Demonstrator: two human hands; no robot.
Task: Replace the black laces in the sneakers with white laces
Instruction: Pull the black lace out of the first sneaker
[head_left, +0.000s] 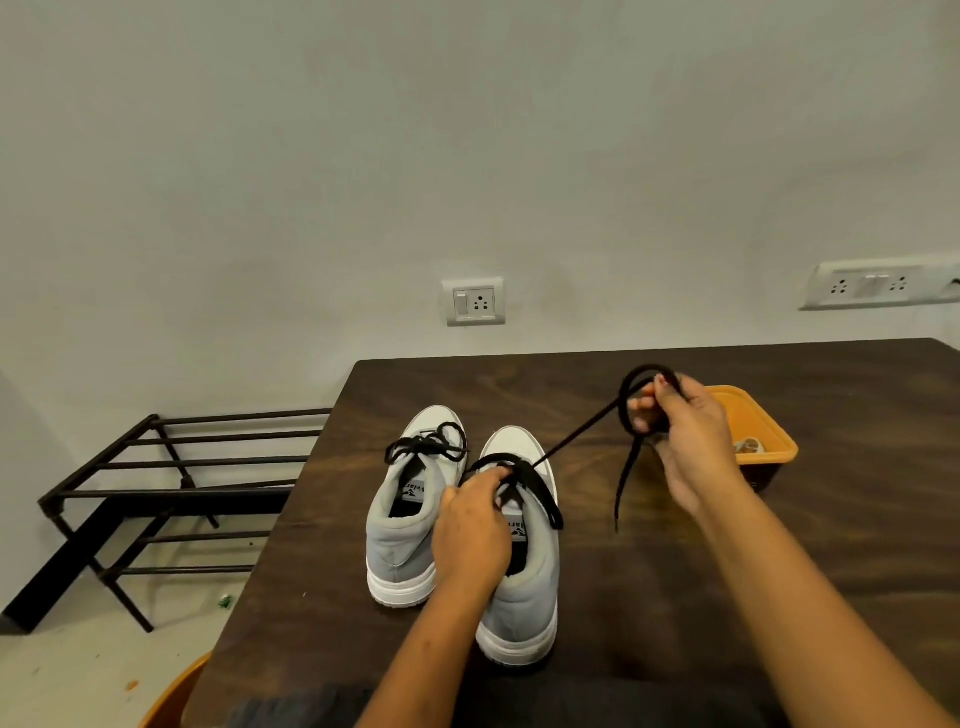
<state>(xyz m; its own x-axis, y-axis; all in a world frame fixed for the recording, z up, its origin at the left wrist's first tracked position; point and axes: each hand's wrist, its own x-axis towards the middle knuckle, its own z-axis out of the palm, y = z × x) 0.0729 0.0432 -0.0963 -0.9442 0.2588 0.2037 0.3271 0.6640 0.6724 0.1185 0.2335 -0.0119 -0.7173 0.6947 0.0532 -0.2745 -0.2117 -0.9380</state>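
Note:
Two grey-and-white sneakers stand side by side on the dark wooden table (675, 597), heels toward me. The left sneaker (402, 525) still has its black lace bunched (428, 447) at the top. My left hand (475, 525) rests on the right sneaker (524, 587) and pinches its black lace at the tongue. That black lace (582, 434) runs taut up to my right hand (685, 431), which grips a loop of it above the table, the loose end hanging down.
An orange plastic container (769, 431) sits just behind my right hand with a small object inside. A black metal rack (171, 488) stands on the floor left of the table. Wall sockets are on the wall behind. An orange chair edge (171, 696) shows at bottom left.

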